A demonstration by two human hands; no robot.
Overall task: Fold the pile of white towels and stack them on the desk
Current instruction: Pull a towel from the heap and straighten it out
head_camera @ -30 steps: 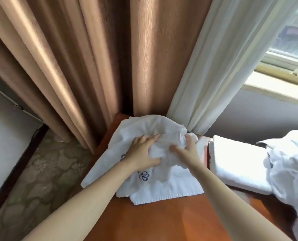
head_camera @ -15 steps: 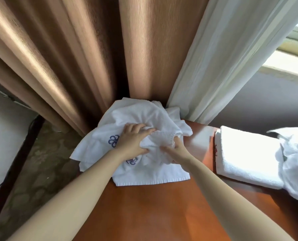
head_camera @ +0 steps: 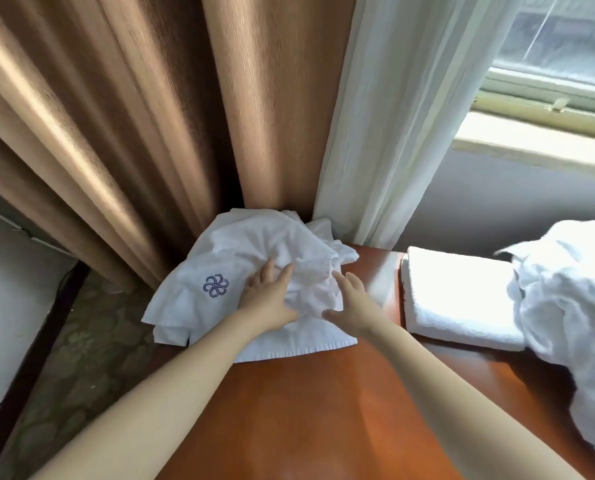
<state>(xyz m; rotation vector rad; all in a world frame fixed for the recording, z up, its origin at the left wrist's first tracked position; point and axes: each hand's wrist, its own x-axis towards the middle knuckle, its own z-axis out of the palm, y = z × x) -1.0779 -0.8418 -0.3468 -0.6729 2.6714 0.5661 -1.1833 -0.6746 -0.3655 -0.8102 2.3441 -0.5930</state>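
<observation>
On the desk, both hands flatten a towel.

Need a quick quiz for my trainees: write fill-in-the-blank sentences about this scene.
The left hand and the right hand rest on a crumpled white ____.
Its stitched logo is ____.
The folded towel lies to the ____ of both hands.
Missing: towel; blue; right.

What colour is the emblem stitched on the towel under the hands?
Dark blue emblem on the white towel; clearest in the head view.
</observation>
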